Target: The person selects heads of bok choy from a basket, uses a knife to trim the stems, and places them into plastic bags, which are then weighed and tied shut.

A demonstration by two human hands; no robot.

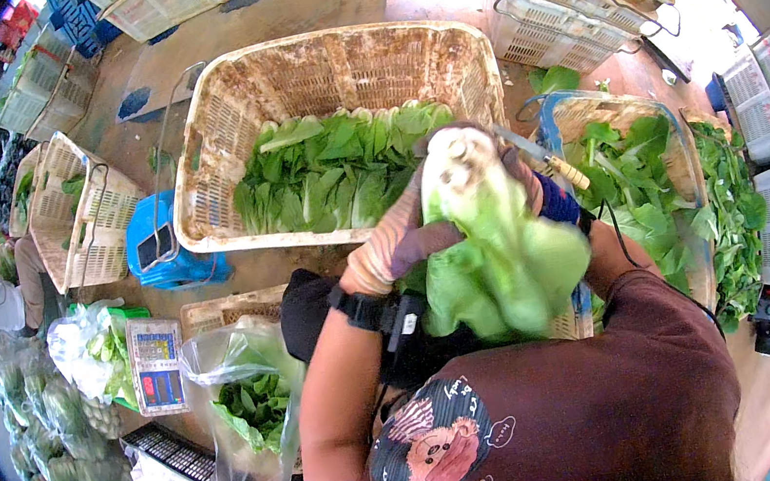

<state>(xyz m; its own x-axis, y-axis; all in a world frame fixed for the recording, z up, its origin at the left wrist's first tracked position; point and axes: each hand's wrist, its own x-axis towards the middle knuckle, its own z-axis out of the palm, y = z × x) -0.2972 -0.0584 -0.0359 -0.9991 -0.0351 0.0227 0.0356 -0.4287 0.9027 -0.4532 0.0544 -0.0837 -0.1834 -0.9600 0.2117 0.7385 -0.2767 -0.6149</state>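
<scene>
A head of leafy greens (475, 228), like bok choy, is held up before my chest with its pale root end uppermost. Its leaves hang downward and are slightly blurred. My left hand (407, 237), in a striped, dark-fingered glove, grips it from the left side. On the far right side is my right hand (523, 173), also gloved and partly hidden behind the stalks. A knife (559, 168) with a pale handle lies across that hand, its blade pointing up and left. Beyond my hands, a dirty cream plastic crate (338, 62) holds rows of similar greens (339, 173).
Loose leaves (646, 204) fill a blue-rimmed crate (682, 125) at right. At left stand a blue device (162, 253), a digital scale (158, 361) and an open plastic bag (236, 438) with greens. A seated person (2, 301) and several bagged vegetables (65, 433) are farther left.
</scene>
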